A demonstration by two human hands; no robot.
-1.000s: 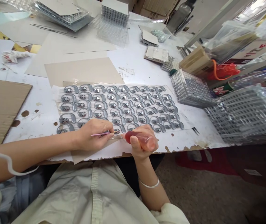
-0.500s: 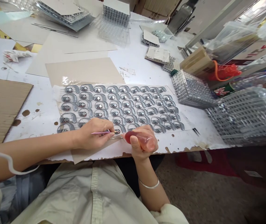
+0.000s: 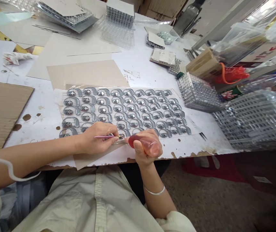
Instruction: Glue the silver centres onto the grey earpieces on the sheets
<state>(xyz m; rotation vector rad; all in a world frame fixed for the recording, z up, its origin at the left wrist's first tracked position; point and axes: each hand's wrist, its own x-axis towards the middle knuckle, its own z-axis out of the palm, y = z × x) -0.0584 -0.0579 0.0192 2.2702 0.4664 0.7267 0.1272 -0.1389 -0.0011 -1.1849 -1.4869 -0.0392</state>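
Observation:
Rows of grey hook-shaped pieces (image 3: 119,108), each with a shiny round part, lie on a pale ribbed sheet (image 3: 95,100) in front of me. My left hand (image 3: 99,138) rests over the front row, its fingers pinched on a pair of thin pink tweezers (image 3: 104,137). The tweezers' tip meets one front-row piece (image 3: 123,134). Wrapped round a squeeze bottle (image 3: 144,145) of reddish liquid is my right hand (image 3: 150,151). The bottle is tilted, its nozzle pointing left at that same piece, close to the tweezers' tip. My hands hide parts of the front row.
Stacked trays in clear plastic (image 3: 256,119) stand at the right, beside a cardboard box (image 3: 204,66). Cardboard (image 3: 4,109) lies at the left. Grey boards (image 3: 87,71) and bubble wrap (image 3: 116,33) are farther back. A crumpled tissue (image 3: 17,58) sits at the upper left.
My right hand and the bottle have shifted very slightly left, toward the tweezers' tip. My left hand has hardly moved.

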